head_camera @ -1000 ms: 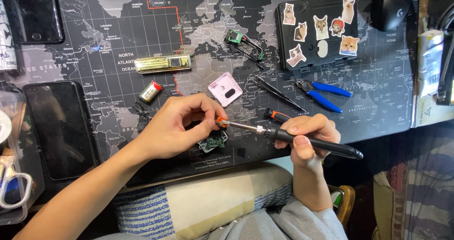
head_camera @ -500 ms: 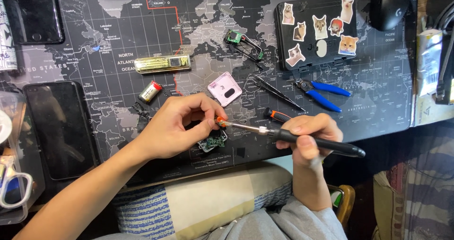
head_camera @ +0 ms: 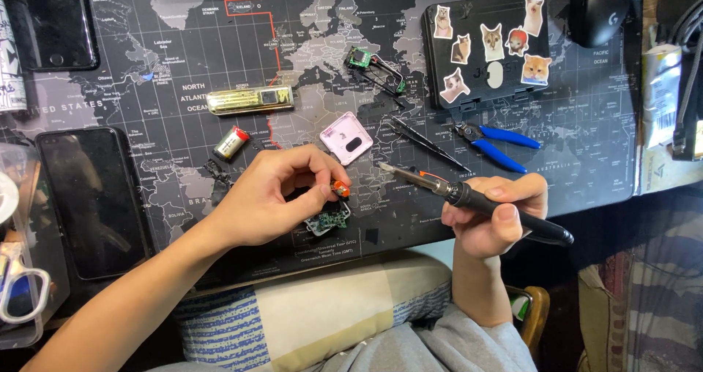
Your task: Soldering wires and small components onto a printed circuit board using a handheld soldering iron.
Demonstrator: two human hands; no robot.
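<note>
Left hand [head_camera: 267, 196] fingers pinch an orange part [head_camera: 340, 190] (circuit board [head_camera: 329, 218] beneath); right hand [head_camera: 498, 214] grips the soldering iron [head_camera: 469, 194].

Black case [head_camera: 487, 50] covered in cat stickers up top. Just below it, blue-handled pliers [head_camera: 498, 138] and black tweezers [head_camera: 428, 143]. Left of it, pink square cover [head_camera: 346, 138], gold lighter [head_camera: 250, 99], small battery [head_camera: 231, 143].

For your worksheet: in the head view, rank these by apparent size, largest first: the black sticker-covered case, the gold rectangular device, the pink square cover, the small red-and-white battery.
1. black sticker-covered case
2. gold rectangular device
3. pink square cover
4. small red-and-white battery
</note>
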